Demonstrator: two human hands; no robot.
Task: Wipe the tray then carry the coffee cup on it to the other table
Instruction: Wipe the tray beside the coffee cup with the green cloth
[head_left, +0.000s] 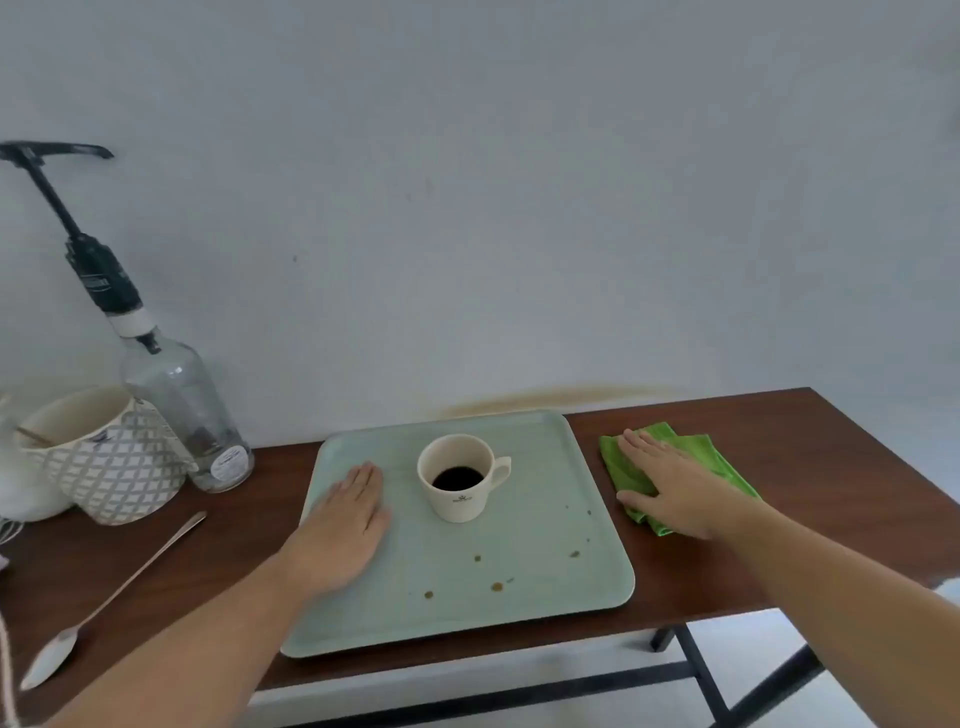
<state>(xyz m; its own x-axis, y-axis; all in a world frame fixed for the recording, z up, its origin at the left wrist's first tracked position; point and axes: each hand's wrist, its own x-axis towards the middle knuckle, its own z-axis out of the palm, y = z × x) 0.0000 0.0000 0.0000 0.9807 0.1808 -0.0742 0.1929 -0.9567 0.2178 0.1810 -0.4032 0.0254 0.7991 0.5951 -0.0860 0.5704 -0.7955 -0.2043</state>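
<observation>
Left hand (340, 525) spread flat, palm down, fingers together, pressing on the near-left part of the pale green tray (545, 452); gripping nothing. Right hand (670, 480) likewise flat and unclenched, laid on top of the folded green cloth (691, 452), not yet closed around it.

Between the two hands: coffee cup (462, 475) upright on the tray, dark coffee low inside, handle turned toward the right hand. Nearer than the cup, toward the tray's front edge: scattered brown coffee spots (496, 587).

Best, probably, to gather the cloth into the right hand, keep the left steadying the tray, and sweep the spotted front area without nudging the cup; likely to need lifting the cup or wiping round it.

Beyond the left hand, off the tray: long spoon (109, 603), patterned mug (104, 457), clear pump bottle (192, 415), all on the wooden table (831, 467), none blocking the wipe.
</observation>
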